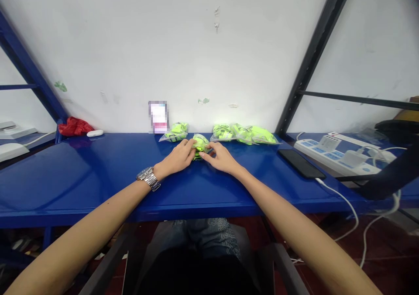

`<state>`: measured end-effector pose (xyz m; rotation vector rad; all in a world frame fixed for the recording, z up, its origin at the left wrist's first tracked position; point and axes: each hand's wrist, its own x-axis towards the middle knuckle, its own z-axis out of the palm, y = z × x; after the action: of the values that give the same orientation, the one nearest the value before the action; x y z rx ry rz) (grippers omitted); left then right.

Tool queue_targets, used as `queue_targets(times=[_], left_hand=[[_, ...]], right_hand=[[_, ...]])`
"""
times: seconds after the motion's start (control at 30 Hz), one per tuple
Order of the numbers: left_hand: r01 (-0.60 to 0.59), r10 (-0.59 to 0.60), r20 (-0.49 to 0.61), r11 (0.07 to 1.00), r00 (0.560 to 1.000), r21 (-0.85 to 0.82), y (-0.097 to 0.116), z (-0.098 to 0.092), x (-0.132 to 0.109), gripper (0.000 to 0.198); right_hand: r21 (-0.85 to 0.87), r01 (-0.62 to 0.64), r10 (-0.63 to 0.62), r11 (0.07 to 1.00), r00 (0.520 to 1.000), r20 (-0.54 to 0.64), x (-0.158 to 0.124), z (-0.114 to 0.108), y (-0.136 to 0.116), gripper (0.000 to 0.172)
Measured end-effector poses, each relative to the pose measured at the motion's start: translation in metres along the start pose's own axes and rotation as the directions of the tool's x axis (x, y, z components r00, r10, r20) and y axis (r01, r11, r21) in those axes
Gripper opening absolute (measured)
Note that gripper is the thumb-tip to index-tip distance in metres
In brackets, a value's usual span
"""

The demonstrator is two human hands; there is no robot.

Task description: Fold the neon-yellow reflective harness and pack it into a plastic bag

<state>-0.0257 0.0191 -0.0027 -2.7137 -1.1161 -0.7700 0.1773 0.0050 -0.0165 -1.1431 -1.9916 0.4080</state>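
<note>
My left hand [178, 157], with a metal watch on the wrist, and my right hand [220, 156] meet at the middle of the blue table [98, 173]. Both pinch a small clear bag of neon-green items [200, 144] that lies between their fingertips. Another such bag [176, 131] rests just behind my left hand by the wall. Several more green bags [244, 133] lie in a row to the right, also against the wall.
A black phone [300, 163] with a white cable lies to the right, beside a white power strip [340, 153]. A small card [158, 117] leans on the wall. A red cloth [74, 126] and white earbud case [94, 133] sit far left.
</note>
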Motion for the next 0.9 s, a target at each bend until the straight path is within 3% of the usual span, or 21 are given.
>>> queue_targets(times=[0.1,0.23,0.43,0.57,0.7,0.8,0.9], left_hand=[[0.040,-0.039,-0.018,0.997,0.999,0.066,-0.003,0.004,0.002,0.017],[0.115,-0.107,-0.071,0.985,0.992,0.129,-0.004,0.008,0.007,0.017],[0.192,-0.183,-0.085,0.974,0.980,0.121,-0.002,0.012,0.019,0.007],[0.184,-0.179,-0.106,0.982,0.978,0.031,-0.003,0.008,0.019,0.014],[0.128,-0.142,-0.114,0.984,0.983,-0.123,-0.002,0.001,0.008,0.020],[0.077,-0.086,-0.092,0.992,0.992,-0.096,0.001,0.002,0.001,0.015],[0.062,-0.062,-0.060,0.998,0.996,-0.006,0.004,0.006,0.000,0.014]], right_hand=[[-0.073,-0.015,0.011,0.997,0.998,-0.059,0.006,0.010,-0.002,0.021],[-0.107,-0.063,0.047,0.992,0.988,-0.147,0.017,0.020,-0.003,0.031],[-0.085,-0.034,0.026,0.996,0.995,-0.098,0.021,0.017,0.005,0.036],[-0.199,-0.045,0.018,0.979,0.990,-0.139,0.022,0.018,0.007,0.023],[-0.270,0.023,-0.053,0.963,0.993,-0.103,0.024,0.020,0.004,0.012],[-0.294,0.038,-0.065,0.955,0.994,-0.085,0.028,0.021,0.002,0.007],[-0.264,-0.051,0.019,0.963,0.992,-0.123,0.034,0.024,0.002,0.005]])
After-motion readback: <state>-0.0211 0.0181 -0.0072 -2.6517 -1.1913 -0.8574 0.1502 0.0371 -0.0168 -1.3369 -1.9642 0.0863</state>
